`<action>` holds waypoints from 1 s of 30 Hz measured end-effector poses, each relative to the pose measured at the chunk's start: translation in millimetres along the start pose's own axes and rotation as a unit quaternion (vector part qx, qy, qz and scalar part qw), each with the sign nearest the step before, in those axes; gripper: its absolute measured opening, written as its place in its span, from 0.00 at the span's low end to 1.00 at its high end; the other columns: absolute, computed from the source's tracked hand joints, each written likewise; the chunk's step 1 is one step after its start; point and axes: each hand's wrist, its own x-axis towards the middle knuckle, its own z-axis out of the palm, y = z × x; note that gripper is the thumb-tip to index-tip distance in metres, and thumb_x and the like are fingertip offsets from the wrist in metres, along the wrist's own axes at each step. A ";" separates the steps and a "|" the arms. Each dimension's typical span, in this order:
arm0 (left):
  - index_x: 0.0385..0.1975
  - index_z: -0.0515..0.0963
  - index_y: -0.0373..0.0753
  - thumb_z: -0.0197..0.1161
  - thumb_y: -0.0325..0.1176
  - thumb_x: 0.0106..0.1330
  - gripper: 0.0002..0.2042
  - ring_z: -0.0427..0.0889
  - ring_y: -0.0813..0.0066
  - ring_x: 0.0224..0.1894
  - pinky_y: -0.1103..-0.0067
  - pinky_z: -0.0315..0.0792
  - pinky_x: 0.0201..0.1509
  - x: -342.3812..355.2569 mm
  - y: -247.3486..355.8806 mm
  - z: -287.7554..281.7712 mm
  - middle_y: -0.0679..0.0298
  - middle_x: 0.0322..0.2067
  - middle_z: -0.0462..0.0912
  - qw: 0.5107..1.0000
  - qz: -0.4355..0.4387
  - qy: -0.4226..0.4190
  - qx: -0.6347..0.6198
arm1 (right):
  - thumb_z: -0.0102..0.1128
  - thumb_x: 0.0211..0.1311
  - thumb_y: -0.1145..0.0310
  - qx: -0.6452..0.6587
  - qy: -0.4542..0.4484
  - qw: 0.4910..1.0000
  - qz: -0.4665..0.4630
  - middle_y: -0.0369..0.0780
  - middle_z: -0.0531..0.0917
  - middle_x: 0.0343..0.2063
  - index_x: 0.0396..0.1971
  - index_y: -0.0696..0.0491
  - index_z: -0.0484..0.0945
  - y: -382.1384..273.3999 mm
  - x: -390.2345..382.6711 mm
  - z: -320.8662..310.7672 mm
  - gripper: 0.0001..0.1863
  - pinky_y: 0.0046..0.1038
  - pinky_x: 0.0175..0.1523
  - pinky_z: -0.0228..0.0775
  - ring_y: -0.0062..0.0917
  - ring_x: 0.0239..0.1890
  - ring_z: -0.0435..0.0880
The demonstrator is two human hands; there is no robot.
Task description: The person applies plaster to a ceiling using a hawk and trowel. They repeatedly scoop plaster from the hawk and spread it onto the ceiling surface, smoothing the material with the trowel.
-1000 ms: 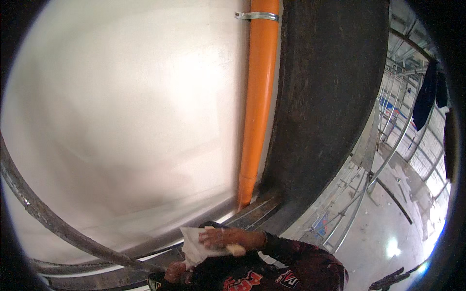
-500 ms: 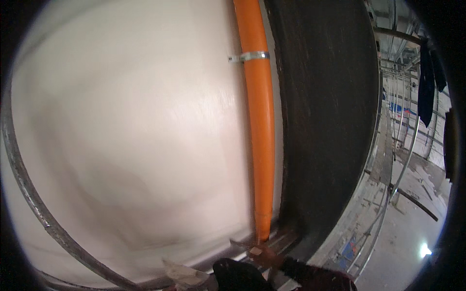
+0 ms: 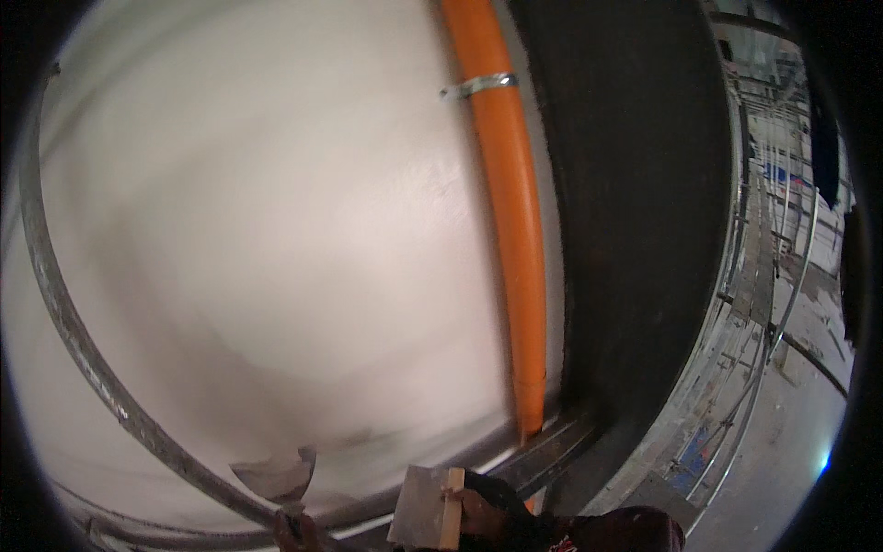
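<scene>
At the lower edge, my left hand [image 3: 296, 532] is closed round the handle of a putty knife [image 3: 279, 480], its flared grey blade pointing up in front of the white wall [image 3: 267, 239]. To its right, my right hand [image 3: 480, 517] grips a broad filling knife [image 3: 416, 504] by the wooden strip along its edge. That flat, squarish blade is turned toward the left hand. The two tools are apart. Just beyond the right hand, an orange pipe [image 3: 517, 239] runs up the wall, held by a metal clamp [image 3: 487, 86].
A grey scaffold tube [image 3: 69, 331] curves along the left and bottom. Planks [image 3: 552, 451] lie below the pipe's lower end. A dark wall strip [image 3: 635, 202] rises right of the pipe. Farther right are scaffold poles [image 3: 798, 276] and a floor far below [image 3: 782, 451].
My right hand has drawn left and away from the pipe's foot with its knife. The left hand's putty knife has moved left and now points up. The view has shifted slightly.
</scene>
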 end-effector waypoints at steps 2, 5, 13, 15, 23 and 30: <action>0.42 0.69 0.31 0.60 0.40 0.62 0.18 0.72 0.76 0.26 0.80 0.68 0.27 -7.4 10.3 2.8 0.61 0.28 0.74 0.977 -0.138 0.021 -0.163 | 0.60 0.56 0.67 -0.075 -0.003 0.996 -0.049 0.49 0.71 0.51 0.57 0.59 0.61 12.7 -2.4 -2.6 0.30 0.41 0.59 0.60 0.40 0.54 0.70; 0.43 0.71 0.29 0.59 0.36 0.63 0.16 0.73 0.71 0.27 0.74 0.69 0.33 -37.7 34.6 18.0 0.57 0.26 0.76 0.976 -0.206 -0.054 -0.032 | 0.61 0.55 0.67 -0.576 -0.043 0.745 -0.333 0.50 0.73 0.49 0.55 0.60 0.62 23.8 -5.8 1.2 0.30 0.39 0.58 0.62 0.40 0.52 0.72; 0.41 0.75 0.31 0.60 0.33 0.62 0.13 0.79 0.59 0.31 0.71 0.71 0.34 -56.6 47.2 36.3 0.51 0.32 0.79 0.998 -0.046 0.021 0.032 | 0.54 0.57 0.63 0.025 -0.020 0.992 0.123 0.46 0.74 0.38 0.48 0.57 0.62 13.9 -10.1 71.9 0.22 0.51 0.49 0.71 0.42 0.42 0.77; 0.40 0.75 0.30 0.60 0.34 0.61 0.14 0.79 0.56 0.31 0.70 0.71 0.34 -53.6 50.7 32.0 0.51 0.30 0.78 0.997 -0.063 0.037 0.001 | 0.53 0.54 0.64 -0.015 0.006 0.991 0.136 0.46 0.76 0.34 0.42 0.57 0.67 15.5 -15.4 92.4 0.18 0.51 0.47 0.73 0.41 0.38 0.80; 0.45 0.76 0.33 0.59 0.26 0.52 0.17 0.79 0.56 0.36 0.69 0.73 0.40 -78.3 45.7 -12.6 0.55 0.35 0.80 0.983 0.090 -0.022 0.157 | 0.56 0.51 0.59 -0.194 0.062 0.970 0.131 0.39 0.76 0.28 0.34 0.55 0.74 32.8 -25.7 123.3 0.16 0.34 0.38 0.72 0.30 0.29 0.77; 0.41 0.77 0.36 0.60 0.37 0.58 0.14 0.78 0.64 0.31 0.71 0.72 0.31 -156.8 -13.2 -77.3 0.58 0.31 0.79 0.963 -0.149 -0.200 0.099 | 0.60 0.52 0.60 -0.124 -0.096 0.973 0.166 0.40 0.76 0.29 0.38 0.52 0.70 31.9 -21.0 109.8 0.16 0.35 0.41 0.76 0.32 0.32 0.79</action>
